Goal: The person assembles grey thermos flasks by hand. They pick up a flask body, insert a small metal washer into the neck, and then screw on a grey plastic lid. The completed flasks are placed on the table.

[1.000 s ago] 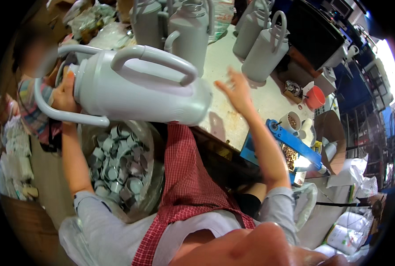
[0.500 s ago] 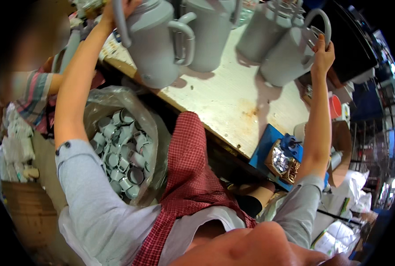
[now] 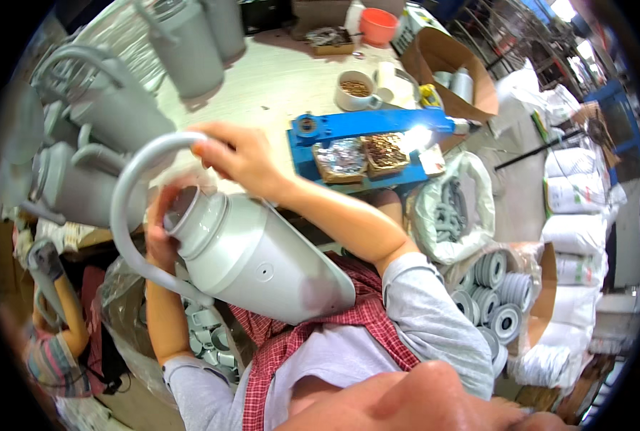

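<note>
Grey, smooth-skinned: one jug (image 3: 251,262), head view, held tilted over the person's lap, mouth toward upper left, base against the red checked apron (image 3: 399,334); a small round mark sits on its flank. One hoop handle (image 3: 119,205), same grey, arching beyond the mouth, its lower end beside the jug's shoulder. Right hand (image 3: 239,154): fingers pinching the hoop's upper end. Left hand (image 3: 160,226): at the far side of the mouth, partly hidden and blurred; whether it clasps the neck or merely touches it cannot be told. Handling, by judgement: base best kept braced on the apron, so the body cannot roll; left hand best firm at the neck while the right guides the hoop; the hoop end best handled squarely, without prying, to spare the plastic-looking surface; the rim best kept away from neighbouring jugs to avoid knocks. Adjacent stock: further grey jugs (image 3: 183,54) on the white table (image 3: 269,82); one blue bench tool (image 3: 363,126), right of the hands; silver-coloured small parts (image 3: 340,158) and brass-coloured small parts (image 3: 386,151), boxed, beside the tool's arm; one white cup (image 3: 347,99), more brass-coloured pieces inside; one bag of grey curved pieces (image 3: 445,215), near the right elbow.
</note>
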{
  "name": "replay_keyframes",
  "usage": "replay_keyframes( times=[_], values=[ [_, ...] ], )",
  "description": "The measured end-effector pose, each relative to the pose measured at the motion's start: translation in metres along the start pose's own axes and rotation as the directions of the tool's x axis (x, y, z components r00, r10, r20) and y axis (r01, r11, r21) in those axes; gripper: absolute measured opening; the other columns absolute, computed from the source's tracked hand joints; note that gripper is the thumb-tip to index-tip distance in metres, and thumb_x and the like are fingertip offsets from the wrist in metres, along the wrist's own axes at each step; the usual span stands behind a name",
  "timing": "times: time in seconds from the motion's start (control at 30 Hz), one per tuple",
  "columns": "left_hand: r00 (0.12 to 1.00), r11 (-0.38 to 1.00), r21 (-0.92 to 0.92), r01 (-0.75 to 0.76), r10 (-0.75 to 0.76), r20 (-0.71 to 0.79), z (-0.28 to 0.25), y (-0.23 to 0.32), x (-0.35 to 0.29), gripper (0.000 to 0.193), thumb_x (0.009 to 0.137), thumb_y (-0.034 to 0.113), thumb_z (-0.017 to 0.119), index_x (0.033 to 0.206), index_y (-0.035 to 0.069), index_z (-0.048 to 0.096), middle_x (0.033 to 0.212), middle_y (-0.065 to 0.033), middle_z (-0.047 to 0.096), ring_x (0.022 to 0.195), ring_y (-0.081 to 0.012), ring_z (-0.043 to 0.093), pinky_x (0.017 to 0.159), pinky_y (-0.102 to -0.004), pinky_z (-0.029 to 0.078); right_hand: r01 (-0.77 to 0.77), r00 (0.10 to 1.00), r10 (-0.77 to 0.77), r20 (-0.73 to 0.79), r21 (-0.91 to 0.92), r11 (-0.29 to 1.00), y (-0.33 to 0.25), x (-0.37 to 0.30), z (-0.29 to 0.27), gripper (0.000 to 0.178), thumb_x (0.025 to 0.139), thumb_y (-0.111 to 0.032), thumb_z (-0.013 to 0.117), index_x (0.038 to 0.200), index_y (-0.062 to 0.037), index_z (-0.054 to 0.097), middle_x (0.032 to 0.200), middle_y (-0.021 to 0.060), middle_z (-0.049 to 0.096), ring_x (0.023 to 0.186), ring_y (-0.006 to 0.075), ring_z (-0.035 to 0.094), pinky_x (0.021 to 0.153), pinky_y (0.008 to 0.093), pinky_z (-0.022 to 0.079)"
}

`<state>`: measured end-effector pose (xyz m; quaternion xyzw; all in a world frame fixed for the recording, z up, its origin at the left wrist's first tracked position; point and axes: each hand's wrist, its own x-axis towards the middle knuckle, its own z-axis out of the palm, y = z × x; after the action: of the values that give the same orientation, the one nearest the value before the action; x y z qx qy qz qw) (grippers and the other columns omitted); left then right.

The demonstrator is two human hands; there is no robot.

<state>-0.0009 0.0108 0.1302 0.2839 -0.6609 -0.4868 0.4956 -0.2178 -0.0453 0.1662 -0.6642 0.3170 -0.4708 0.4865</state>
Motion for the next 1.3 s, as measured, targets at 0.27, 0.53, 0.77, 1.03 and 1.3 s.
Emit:
replay_keyframes(
  times=[0.27, 0.53, 0.77, 1.03, 1.3],
  values=[
    [0.982, 0.971, 0.195, 0.141, -0.111, -0.155, 0.015, -0.015, -0.019, 0.088, 0.081, 0.077, 0.044, 0.11, -0.004, 0.061, 0.107, -0.0152, 0.058, 0.099, -0.0231, 0.056, 0.088, -0.0343, 0.044, -0.299, 0.913, -0.017, -0.408, -0.696, 0.652, 0.085, -0.145, -0.221, 0.014, 0.081, -0.01, 0.069, 0.094, -0.0038, 0.067, 0.092, 0.014, 0.068, 0.081, 0.0284, 0.067, 0.072, 0.0375, 0.053],
    [0.981, 0.956, 0.221, 0.19, -0.175, -0.09, 0.045, -0.017, 0.009, 0.082, 0.076, 0.069, 0.056, 0.112, -0.004, 0.062, 0.108, -0.0148, 0.059, 0.104, -0.0246, 0.055, 0.091, -0.0356, 0.042, -0.244, 0.957, 0.032, -0.288, -0.742, 0.625, 0.146, -0.152, -0.256, 0.016, 0.082, -0.018, 0.068, 0.088, -0.0051, 0.063, 0.089, 0.0114, 0.062, 0.081, 0.0324, 0.061, 0.07, 0.0415, 0.048],
    [0.952, 0.931, 0.208, 0.299, -0.277, -0.126, 0.02, -0.004, -0.004, 0.076, 0.066, 0.06, 0.068, 0.11, -0.001, 0.063, 0.107, -0.011, 0.06, 0.102, -0.0214, 0.056, 0.091, -0.0329, 0.041, -0.361, 0.868, 0.189, -0.459, -0.324, 0.874, 0.086, -0.136, -0.207, 0.004, 0.087, -0.003, 0.063, 0.091, -0.003, 0.064, 0.087, 0.0104, 0.066, 0.076, 0.0223, 0.065, 0.066, 0.0309, 0.05],
    [0.949, 0.949, 0.174, 0.261, -0.22, -0.226, -0.005, -0.021, -0.034, 0.073, 0.07, 0.059, 0.065, 0.108, -0.002, 0.062, 0.107, -0.0137, 0.06, 0.102, -0.0233, 0.057, 0.092, -0.0335, 0.041, 0.17, 0.953, -0.273, -0.129, -0.516, 0.839, 0.047, -0.013, -0.127, 0.01, 0.083, -0.006, 0.072, 0.088, 0.0006, 0.067, 0.074, 0.0094, 0.067, 0.062, 0.0134, 0.061, 0.059, 0.0262, 0.049],
    [0.936, 0.962, 0.14, 0.233, -0.184, -0.299, -0.03, -0.036, -0.062, 0.075, 0.07, 0.058, 0.067, 0.111, -0.004, 0.06, 0.109, -0.0153, 0.059, 0.102, -0.0243, 0.056, 0.093, -0.0351, 0.041, -0.023, 0.986, -0.053, -0.156, -0.448, 0.894, 0.057, -0.001, -0.116, 0.012, 0.084, -0.009, 0.072, 0.085, 0.0016, 0.066, 0.065, 0.0051, 0.065, 0.053, 0.0074, 0.057, 0.052, 0.0214, 0.046]
  ],
)
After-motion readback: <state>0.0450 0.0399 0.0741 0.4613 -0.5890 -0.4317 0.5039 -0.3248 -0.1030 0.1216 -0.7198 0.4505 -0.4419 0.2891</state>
